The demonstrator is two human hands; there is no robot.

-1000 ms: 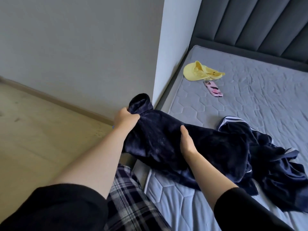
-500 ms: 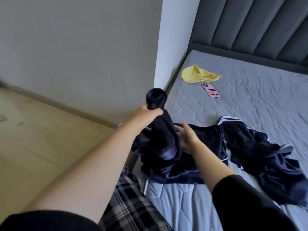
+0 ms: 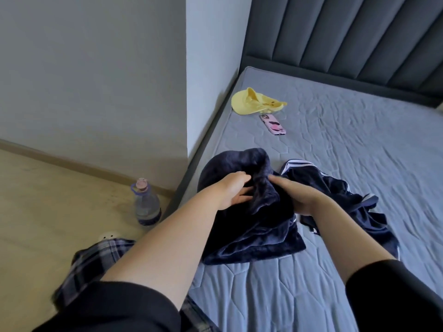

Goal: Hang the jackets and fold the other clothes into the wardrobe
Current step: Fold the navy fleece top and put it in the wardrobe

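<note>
Two hands are on one soft dark blue top [image 3: 251, 226], which lies at the near edge of the bed [image 3: 335, 164]. The left hand [image 3: 233, 191] has its fingers curled round a bunch of the cloth, and the right hand [image 3: 291, 196] grips the same bunch from the other side. I think they hold it this way so one half can be laid flat over the other, because this top is for folding. The bed gives a big flat place to do that.

One more piece of clothing, a dark blue jacket with white stripes [image 3: 347, 195], lies crumpled just beside the top and touching it. It looks like the kind that gets hung up.

Farther up the bed there is one yellow cap [image 3: 254, 103] and one pink phone [image 3: 273, 124] near it, both well apart from the clothes. One water bottle [image 3: 146, 204] stands on the floor [image 3: 48, 212] by the bed. The wardrobe cannot be seen.
</note>
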